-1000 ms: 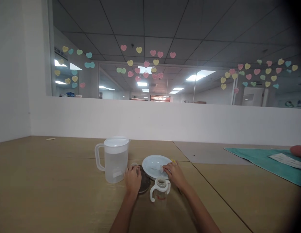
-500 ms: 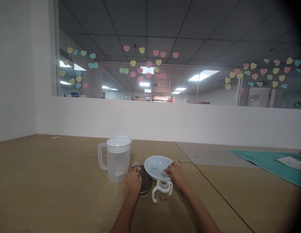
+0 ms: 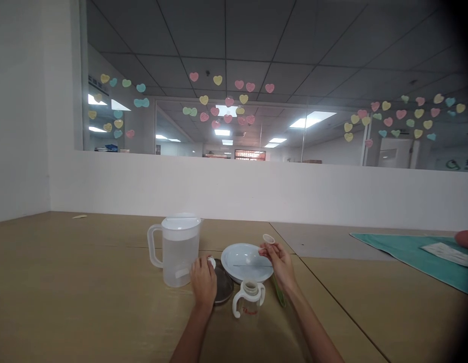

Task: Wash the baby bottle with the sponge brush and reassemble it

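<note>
Two pinches, lower centre: my left hand point(image 3: 204, 282) is closed on a white piece point(image 3: 211, 261), my right hand point(image 3: 280, 262) on a clear disc point(image 3: 269, 239).

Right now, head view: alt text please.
A right hand holds up a small translucent round piece at the edge of a pale bowl, while the left hand has a small white piece at its fingertips beside a dark round tray. An open two-handled bottle stands nearest the viewer; a lidded pitcher stands at left.
</note>
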Tool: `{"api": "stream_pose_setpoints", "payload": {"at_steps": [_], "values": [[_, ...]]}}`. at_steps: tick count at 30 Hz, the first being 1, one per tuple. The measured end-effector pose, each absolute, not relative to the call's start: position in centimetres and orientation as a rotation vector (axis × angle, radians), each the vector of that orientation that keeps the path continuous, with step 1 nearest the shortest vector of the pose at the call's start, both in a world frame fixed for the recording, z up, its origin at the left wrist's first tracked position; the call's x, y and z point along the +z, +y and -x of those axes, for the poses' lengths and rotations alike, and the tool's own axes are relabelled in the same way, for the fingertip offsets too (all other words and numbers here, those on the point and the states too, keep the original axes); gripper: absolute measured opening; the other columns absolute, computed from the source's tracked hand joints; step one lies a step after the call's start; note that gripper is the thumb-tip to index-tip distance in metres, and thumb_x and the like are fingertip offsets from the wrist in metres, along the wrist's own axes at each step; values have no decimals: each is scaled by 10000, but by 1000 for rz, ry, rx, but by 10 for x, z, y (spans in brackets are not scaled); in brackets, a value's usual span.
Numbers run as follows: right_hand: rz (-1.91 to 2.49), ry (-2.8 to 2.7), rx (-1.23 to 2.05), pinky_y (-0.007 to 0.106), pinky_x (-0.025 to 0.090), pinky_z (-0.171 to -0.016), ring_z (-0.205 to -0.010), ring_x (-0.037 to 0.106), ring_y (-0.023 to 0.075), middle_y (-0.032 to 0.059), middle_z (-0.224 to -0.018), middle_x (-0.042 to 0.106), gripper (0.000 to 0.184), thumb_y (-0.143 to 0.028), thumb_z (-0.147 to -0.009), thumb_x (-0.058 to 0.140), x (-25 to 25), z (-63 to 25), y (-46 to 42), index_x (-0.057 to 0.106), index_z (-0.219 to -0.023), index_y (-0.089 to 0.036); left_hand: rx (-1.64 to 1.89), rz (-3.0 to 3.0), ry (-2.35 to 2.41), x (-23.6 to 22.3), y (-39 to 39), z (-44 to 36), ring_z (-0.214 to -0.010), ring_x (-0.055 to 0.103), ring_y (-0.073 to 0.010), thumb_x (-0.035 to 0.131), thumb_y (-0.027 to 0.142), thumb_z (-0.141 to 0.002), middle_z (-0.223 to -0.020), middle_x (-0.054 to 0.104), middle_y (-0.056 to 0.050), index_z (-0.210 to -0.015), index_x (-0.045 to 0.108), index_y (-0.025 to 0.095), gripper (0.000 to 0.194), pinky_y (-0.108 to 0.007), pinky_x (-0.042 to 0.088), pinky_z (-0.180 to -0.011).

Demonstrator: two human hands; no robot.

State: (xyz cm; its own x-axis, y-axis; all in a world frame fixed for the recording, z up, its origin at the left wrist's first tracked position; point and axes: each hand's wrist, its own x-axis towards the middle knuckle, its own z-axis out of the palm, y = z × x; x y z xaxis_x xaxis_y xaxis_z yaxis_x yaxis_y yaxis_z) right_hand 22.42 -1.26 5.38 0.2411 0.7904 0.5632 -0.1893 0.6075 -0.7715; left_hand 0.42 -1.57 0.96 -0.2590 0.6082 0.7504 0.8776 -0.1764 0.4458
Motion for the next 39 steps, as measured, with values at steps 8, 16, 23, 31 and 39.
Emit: {"api": "stream_pose_setpoints", "payload": {"at_steps": [8, 16, 23, 31, 39], "values": [[444, -1202, 1106, 248, 491, -648, -626, 598, 107, 9, -772, 646, 286, -399, -731, 699, 58, -221, -27, 621, -882, -169, -1579, 1773, -1639, 9, -16, -11, -930, 543, -229, 303, 239, -933, -959, 610, -72, -1015, 551, 191, 265, -359, 409, -832], [472, -1223, 1116, 261, 474, -678, -642, 596, 117, 18, -779, 649, 331, -427, -706, 722, 56, -220, -25, 621, -892, -173, -1605, 1793, -1523, 6, -14, -12, -878, 559, -231, 326, 247, -927, -919, 619, -65, -985, 567, 190, 255, -374, 429, -786], [527, -1415, 1142, 281, 446, -670, -618, 596, 140, 19, -746, 663, 317, -372, -692, 729, 50, -221, -27, 598, -918, -193, -1732, 1772, -1373, 7, -15, -15, -909, 565, -215, 341, 259, -935, -944, 611, -69, -1013, 545, 181, 231, -362, 454, -795], [515, -1725, 1105, 256, 417, -673, -737, 567, 155, -1, -745, 625, 280, -293, -675, 696, 51, -217, -35, 639, -934, -203, -1811, 1730, -1185, 13, -22, -22, -875, 589, -181, 397, 221, -926, -920, 605, -57, -992, 546, 182, 168, -320, 485, -773], [617, -1757, 690, 333, 453, -822, -900, 586, 201, 54, -961, 648, 307, -394, -733, 683, 51, -209, -37, 648, -977, -211, -1820, 1714, -783, 22, -36, -34, -931, 615, -157, 477, 109, -875, -958, 614, -63, -1018, 556, 177, 177, -295, 528, -796]]}}
